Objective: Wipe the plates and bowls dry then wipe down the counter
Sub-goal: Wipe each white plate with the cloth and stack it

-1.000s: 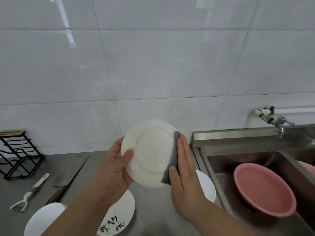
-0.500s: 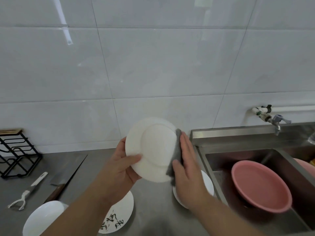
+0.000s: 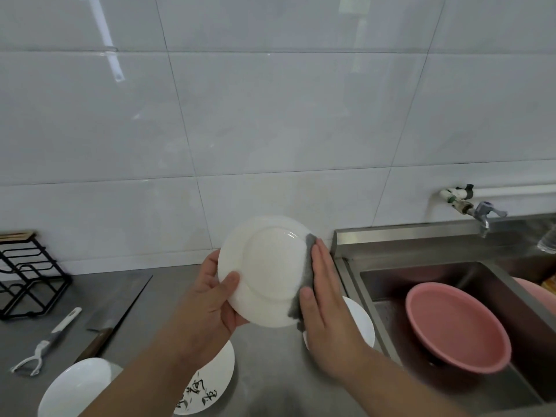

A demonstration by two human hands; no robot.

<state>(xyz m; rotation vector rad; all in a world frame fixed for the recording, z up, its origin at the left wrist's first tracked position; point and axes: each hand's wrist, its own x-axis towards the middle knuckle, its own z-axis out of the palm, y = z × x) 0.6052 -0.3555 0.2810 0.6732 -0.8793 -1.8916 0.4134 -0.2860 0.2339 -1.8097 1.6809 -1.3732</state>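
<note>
My left hand point(image 3: 210, 299) grips a white plate point(image 3: 267, 269) by its left rim and holds it tilted up above the counter, thumb on its face. My right hand point(image 3: 326, 302) holds a grey cloth point(image 3: 304, 278) against the plate's right edge, thumb on the front and the other fingers straight behind. On the steel counter point(image 3: 270, 365) below lie a white plate point(image 3: 359, 323) under my right hand, a plate with black script point(image 3: 210, 383) under my left arm, and a white bowl point(image 3: 75, 386) at the lower left.
A cleaver point(image 3: 117, 314) and a white peeler point(image 3: 45, 341) lie on the counter's left part, beside a black wire rack point(image 3: 27, 275). To the right is a steel sink point(image 3: 451, 257) holding a pink basin point(image 3: 457, 326), with a tap point(image 3: 481, 213) on the tiled wall above.
The plate has turned a little in my left hand, and my right hand with the cloth has slid along its right rim. The view has shifted slightly.
</note>
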